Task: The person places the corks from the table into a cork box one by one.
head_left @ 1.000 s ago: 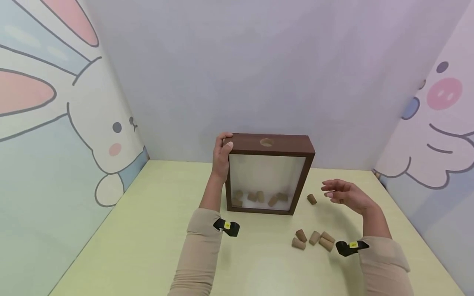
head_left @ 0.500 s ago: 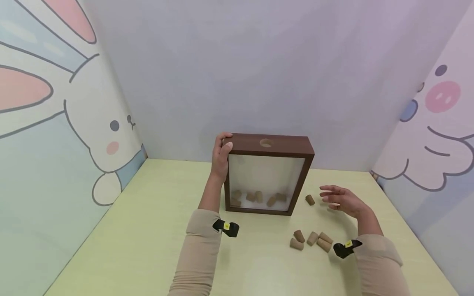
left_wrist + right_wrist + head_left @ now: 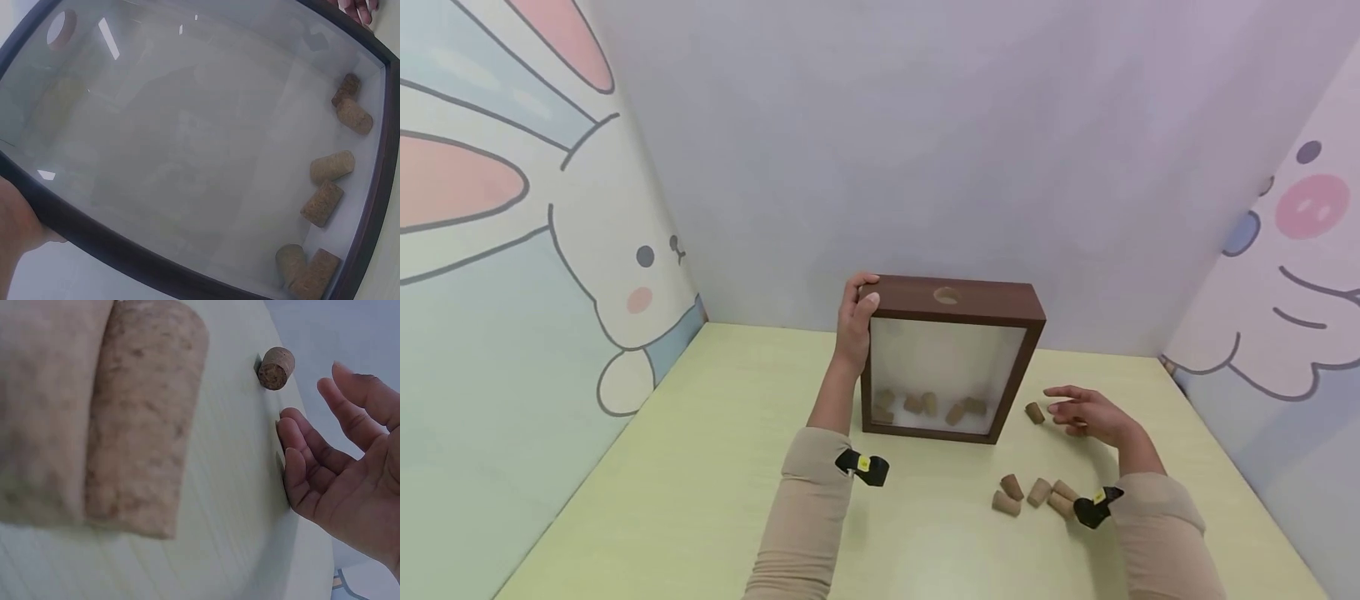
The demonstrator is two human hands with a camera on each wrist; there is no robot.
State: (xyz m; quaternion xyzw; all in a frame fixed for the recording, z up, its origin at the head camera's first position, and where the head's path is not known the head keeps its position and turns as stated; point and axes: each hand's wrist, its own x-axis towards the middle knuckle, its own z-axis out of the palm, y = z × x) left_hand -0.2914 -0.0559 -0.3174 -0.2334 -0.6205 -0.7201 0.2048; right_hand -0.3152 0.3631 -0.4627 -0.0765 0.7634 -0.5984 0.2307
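A dark brown wooden shadow box [image 3: 958, 310] with a clear front stands upright on the table, a round hole in its top. Several corks [image 3: 331, 167] lie along the bottom inside it. My left hand [image 3: 854, 329] grips the box's upper left corner, thumb at the front edge and fingers over the top. To the right of the box lies a single cork [image 3: 1035, 413]. My right hand [image 3: 1090, 415] is just beside that cork, fingers relaxed and apart, holding nothing; in the right wrist view a gap shows between the fingertips and the cork [image 3: 277, 367].
Several loose corks [image 3: 1039, 492] lie on the pale yellow table [image 3: 730, 467], in front of the box and to its right. A grey wall [image 3: 880, 150] rises behind the box. Side walls with a cartoon rabbit [image 3: 617, 250] and a pig [image 3: 1277, 275] flank the table.
My right hand has moved down and to the left, closer to the single cork. My left hand keeps its grip on the box, and the view has shifted slightly.
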